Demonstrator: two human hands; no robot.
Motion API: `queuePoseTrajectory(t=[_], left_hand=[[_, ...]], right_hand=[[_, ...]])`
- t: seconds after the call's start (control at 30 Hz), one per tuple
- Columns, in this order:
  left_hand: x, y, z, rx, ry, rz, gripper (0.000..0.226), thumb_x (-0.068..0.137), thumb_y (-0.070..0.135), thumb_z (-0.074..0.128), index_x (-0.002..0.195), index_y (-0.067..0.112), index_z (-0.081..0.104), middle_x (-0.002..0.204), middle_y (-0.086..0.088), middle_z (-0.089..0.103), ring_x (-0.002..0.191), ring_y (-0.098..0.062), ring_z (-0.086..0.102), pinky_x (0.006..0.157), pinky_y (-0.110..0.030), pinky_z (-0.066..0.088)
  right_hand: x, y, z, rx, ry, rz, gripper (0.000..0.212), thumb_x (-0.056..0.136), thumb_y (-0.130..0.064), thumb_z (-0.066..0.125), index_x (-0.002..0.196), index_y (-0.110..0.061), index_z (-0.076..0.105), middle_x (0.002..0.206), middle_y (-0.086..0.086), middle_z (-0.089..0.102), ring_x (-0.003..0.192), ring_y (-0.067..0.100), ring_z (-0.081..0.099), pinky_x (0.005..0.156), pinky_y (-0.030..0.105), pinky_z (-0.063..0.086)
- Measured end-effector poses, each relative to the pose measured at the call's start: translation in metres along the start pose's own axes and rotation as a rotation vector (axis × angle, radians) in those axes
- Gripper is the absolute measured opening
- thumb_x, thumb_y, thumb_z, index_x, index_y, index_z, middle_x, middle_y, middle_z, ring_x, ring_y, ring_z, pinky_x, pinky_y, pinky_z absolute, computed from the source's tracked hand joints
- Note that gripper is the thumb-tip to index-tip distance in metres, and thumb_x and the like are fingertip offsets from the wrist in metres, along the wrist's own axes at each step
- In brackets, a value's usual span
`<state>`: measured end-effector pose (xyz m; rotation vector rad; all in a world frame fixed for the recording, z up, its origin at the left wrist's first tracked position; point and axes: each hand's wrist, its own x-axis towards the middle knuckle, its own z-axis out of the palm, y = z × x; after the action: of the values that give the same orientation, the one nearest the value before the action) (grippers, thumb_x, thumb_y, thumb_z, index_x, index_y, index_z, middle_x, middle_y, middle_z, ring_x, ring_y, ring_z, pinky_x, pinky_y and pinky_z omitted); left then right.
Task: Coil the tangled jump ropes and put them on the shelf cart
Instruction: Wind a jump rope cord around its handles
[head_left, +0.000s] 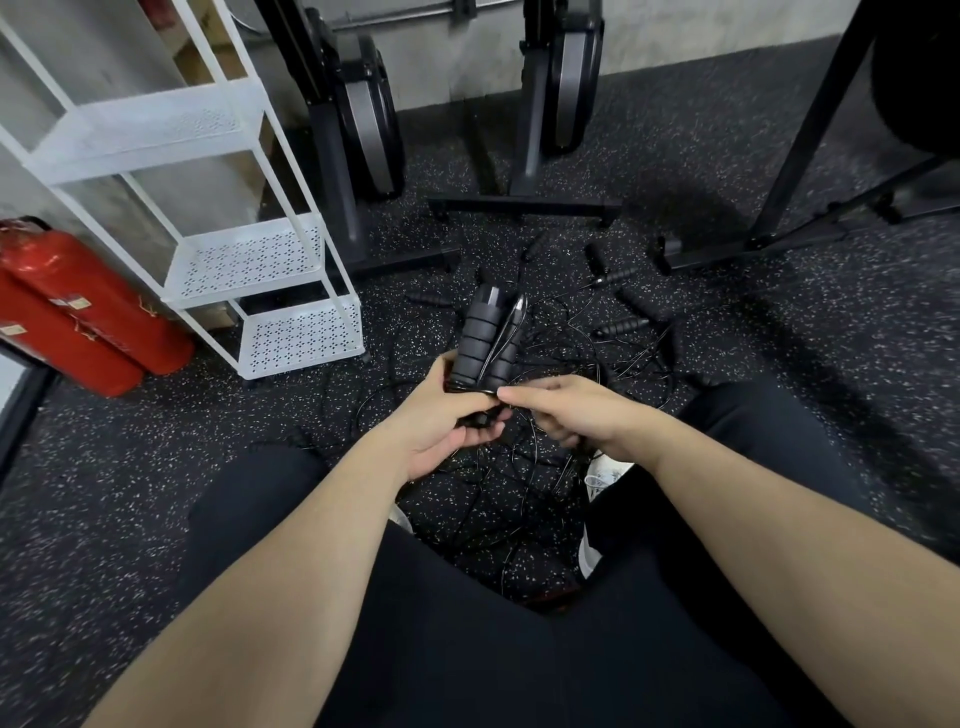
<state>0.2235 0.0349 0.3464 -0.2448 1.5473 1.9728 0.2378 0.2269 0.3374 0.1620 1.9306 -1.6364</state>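
- Left hand curled round the lower ends of a pair of black ribbed handles, held side by side and pointing up and away from the body.
- Right hand just right of the handles' lower ends, fingertips pinched together on the thin black cord wound across the base of the pair.
- A strand of that same cord running up between the two handles.
- Below and behind the held handles, on the speckled black floor: a tangled heap of thin black ropes, spreading between the knees.
- Beyond the held handles, farther from the body: several loose black handles scattered on the floor, well apart from one another.
- Left of the held handles: white shelf cart with perforated trays, standing on the floor; none of the rope on any tray in view.
- Left of the cart, near its lower trays: two red cylinders lying against the wall.
- Behind the scattered handles: black stands of exercise machines upright against the grey wall.
- White shoe partly showing under the right wrist, among the ropes.
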Motion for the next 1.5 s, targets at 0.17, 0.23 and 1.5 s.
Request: queuePoseTrajectory(t=[0.17, 0.23, 1.5], left_hand=[[-0.008, 0.002, 0.003, 0.033, -0.061, -0.005, 0.063, 0.093, -0.011, 0.063, 0.142, 0.023, 0.040, 0.114, -0.019, 0.067, 0.078, -0.023, 0.072, 0.058, -0.028, 0.057], [-0.009, 0.003, 0.005, -0.028, -0.053, 0.014, 0.060, 0.093, -0.011, 0.063, 0.139, 0.022, 0.042, 0.112, -0.018, 0.067, 0.074, -0.022, 0.071, 0.053, -0.026, 0.056], [0.002, 0.007, 0.012, -0.471, 0.223, 0.010, 0.029, 0.098, 0.030, 0.068, 0.111, 0.004, 0.065, 0.082, -0.009, 0.064, 0.051, -0.011, 0.046, 0.038, -0.014, 0.033]], right_hand=[[-0.003, 0.001, 0.001, 0.105, -0.025, -0.028, 0.032, 0.088, -0.043, 0.074, 0.113, -0.024, 0.074, 0.052, -0.009, 0.031, 0.047, 0.009, 0.022, 0.050, 0.025, 0.017], [-0.002, 0.001, 0.005, 0.145, 0.015, -0.048, 0.039, 0.084, -0.043, 0.076, 0.116, -0.022, 0.073, 0.051, -0.009, 0.032, 0.047, 0.009, 0.023, 0.050, 0.024, 0.017], [-0.008, -0.003, 0.006, -0.105, 0.037, -0.247, 0.032, 0.107, -0.037, 0.049, 0.090, -0.019, 0.069, 0.053, -0.013, 0.042, 0.051, 0.008, 0.034, 0.054, 0.027, 0.030]])
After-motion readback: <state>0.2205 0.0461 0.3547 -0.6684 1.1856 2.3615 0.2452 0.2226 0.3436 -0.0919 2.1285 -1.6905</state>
